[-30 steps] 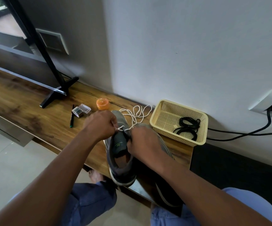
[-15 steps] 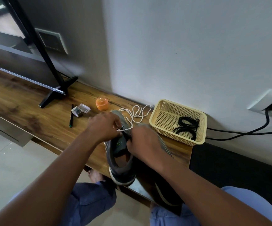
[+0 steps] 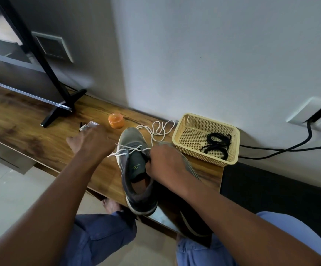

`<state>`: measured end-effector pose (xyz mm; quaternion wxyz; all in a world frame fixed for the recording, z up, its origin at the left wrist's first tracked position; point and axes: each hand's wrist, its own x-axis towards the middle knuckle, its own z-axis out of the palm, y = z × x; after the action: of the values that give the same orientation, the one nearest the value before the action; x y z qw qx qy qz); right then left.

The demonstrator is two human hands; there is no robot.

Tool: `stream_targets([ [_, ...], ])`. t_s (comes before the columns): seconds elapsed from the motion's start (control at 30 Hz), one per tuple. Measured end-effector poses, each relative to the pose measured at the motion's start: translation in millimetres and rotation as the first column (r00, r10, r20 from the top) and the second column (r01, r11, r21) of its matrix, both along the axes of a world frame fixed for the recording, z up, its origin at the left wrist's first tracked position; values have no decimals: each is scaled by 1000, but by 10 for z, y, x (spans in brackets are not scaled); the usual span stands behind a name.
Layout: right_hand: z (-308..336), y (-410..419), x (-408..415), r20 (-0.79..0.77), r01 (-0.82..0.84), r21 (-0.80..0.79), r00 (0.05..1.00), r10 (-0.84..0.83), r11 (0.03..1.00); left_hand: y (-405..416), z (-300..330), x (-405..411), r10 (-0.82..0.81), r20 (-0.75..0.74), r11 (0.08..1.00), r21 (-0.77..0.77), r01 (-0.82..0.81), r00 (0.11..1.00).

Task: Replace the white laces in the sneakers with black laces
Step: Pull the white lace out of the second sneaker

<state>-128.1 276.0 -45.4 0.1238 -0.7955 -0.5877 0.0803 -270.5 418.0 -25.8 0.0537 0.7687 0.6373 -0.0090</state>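
A grey sneaker (image 3: pixel 134 169) lies on the wooden shelf (image 3: pixel 31 131), toe toward the wall. A white lace (image 3: pixel 131 149) is still threaded across its lower eyelets, with a loose end beside my left wrist. My right hand (image 3: pixel 167 166) grips the sneaker at the tongue and collar. My left hand (image 3: pixel 90 143) hovers left of the shoe with fingers spread, blurred, holding nothing that I can see. A second sneaker (image 3: pixel 192 225) lies under my right forearm. A loose white lace (image 3: pixel 159 129) is coiled behind the shoe. Black laces (image 3: pixel 216 144) lie in the beige basket (image 3: pixel 177 139).
An orange jar (image 3: pixel 116 120) and a small clear box (image 3: pixel 87 126) stand behind my left hand. A black TV stand foot (image 3: pixel 59 112) sits at the back left. Black cables (image 3: pixel 290 148) run from a wall socket on the right. My knees are below the shelf edge.
My left hand has left the laces and swung out to the left, opening. More of the white lace now lies loose across the shoe. My right hand stays on the sneaker.
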Motion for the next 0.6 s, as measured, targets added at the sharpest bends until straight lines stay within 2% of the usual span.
stream_targets([
  [0.03, -4, -1, 5, 0, -6, 0, 1000, 6, 1000, -8, -17, -13, -1, -32, 1000, -4, 1, 999],
  [0.1, -4, -4, 5, 1, -14, 4, 1000, 14, 1000, -36, -44, 13, -83, 4, 996, 21, 83, 997],
  [0.2, -3, 1, -5, 0, -5, 4, 1000, 5, 1000, -75, -53, 102, -268, 251, 958, -36, 285, 930],
  [0.23, -9, 5, -5, -1, 1, 5, 1000, -1, 1000, -107, -39, 137, -310, 271, 935, -86, 344, 911],
  [0.33, -22, 15, -6, 11, 6, 13, 1000, -6, 1000, -196, -51, 220, -396, 161, 901, -125, 417, 904],
  [0.47, -16, 22, -3, 41, -5, 17, 999, 4, 1000, -201, -65, 238, -426, 131, 900, -37, 434, 895],
  [0.6, -2, 24, -11, 40, -11, 6, 999, 11, 1000, -163, -124, 233, -415, 173, 899, -72, 432, 893],
])
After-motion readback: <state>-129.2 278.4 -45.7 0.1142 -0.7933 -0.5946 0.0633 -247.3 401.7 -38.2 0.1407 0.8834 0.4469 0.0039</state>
